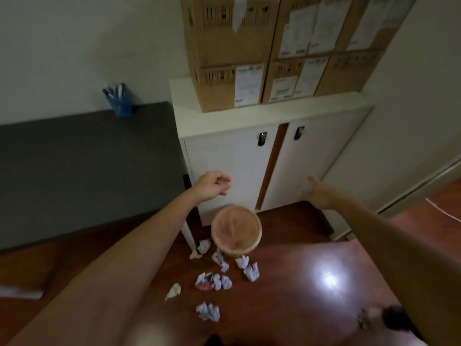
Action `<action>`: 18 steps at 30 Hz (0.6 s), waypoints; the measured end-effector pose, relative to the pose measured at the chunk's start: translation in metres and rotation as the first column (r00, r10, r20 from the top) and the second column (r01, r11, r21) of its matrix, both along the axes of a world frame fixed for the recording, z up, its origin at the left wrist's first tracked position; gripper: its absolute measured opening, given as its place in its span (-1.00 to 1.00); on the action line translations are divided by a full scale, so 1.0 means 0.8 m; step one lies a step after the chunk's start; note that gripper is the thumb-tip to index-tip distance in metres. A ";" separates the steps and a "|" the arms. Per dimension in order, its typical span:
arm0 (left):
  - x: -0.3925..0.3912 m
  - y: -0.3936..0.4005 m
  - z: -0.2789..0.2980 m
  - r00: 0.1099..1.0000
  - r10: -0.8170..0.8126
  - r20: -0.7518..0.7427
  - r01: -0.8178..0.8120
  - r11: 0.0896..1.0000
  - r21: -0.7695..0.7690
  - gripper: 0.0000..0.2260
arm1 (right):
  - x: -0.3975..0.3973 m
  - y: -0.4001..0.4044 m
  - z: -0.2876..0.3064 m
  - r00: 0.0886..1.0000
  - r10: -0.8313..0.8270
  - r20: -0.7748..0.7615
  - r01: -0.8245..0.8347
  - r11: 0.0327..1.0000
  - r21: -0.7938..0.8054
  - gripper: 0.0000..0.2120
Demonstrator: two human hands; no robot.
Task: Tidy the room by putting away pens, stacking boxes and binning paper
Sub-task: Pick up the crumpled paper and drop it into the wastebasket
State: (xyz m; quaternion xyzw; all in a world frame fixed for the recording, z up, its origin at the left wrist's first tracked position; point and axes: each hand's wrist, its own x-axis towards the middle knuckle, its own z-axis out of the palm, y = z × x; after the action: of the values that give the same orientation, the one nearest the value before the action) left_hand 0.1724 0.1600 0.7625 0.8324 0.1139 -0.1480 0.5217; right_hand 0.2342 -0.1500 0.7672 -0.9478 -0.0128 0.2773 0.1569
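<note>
Several crumpled paper balls [213, 280] lie scattered on the wooden floor in front of a round tan waste bin [236, 231] that stands by the cabinet. Cardboard boxes [229, 53] are stacked on top of the white cabinet [311, 156]. A blue pen holder [119, 101] with several pens stands at the back corner of the dark desk [82, 166]. My left hand [212, 184] hangs above the bin with its fingers loosely curled and nothing in it. My right hand [316, 192] is stretched out toward the cabinet door, fingers extended, holding nothing.
The cabinet's two doors have black handles [262, 139], with a narrow gap between them. A white desk leg [188, 231] stands beside the bin. A bright light reflection [329, 279] shows on the floor. A dark blurred object [384, 318] sits at the bottom right.
</note>
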 end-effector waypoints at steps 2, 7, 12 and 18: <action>-0.031 -0.002 -0.063 0.993 0.031 -0.110 -0.030 1.000 0.008 -0.74 | -0.032 -0.011 -0.066 1.000 -0.018 -0.024 0.018 1.000 0.016 -0.23; -0.129 0.016 -0.209 0.916 0.118 -0.383 -0.082 0.991 0.108 -0.76 | -0.158 -0.015 -0.197 0.972 -0.044 -0.229 0.044 0.999 -0.005 -0.38; -0.217 0.057 -0.317 0.839 0.072 -0.540 0.036 0.982 0.188 -0.72 | -0.248 0.002 -0.298 0.918 -0.118 -0.379 0.110 0.993 -0.042 -0.33; -0.254 0.145 -0.406 0.778 -0.064 -0.625 0.252 0.943 0.217 -0.72 | -0.309 0.079 -0.370 0.862 -0.209 -0.461 0.190 0.978 -0.087 -0.34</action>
State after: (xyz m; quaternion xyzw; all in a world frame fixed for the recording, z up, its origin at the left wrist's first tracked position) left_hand -0.0309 0.2763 0.4377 0.8135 0.2251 -0.4339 0.3151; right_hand -0.0127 -0.0865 0.4712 -0.8519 0.1288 0.4801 0.1646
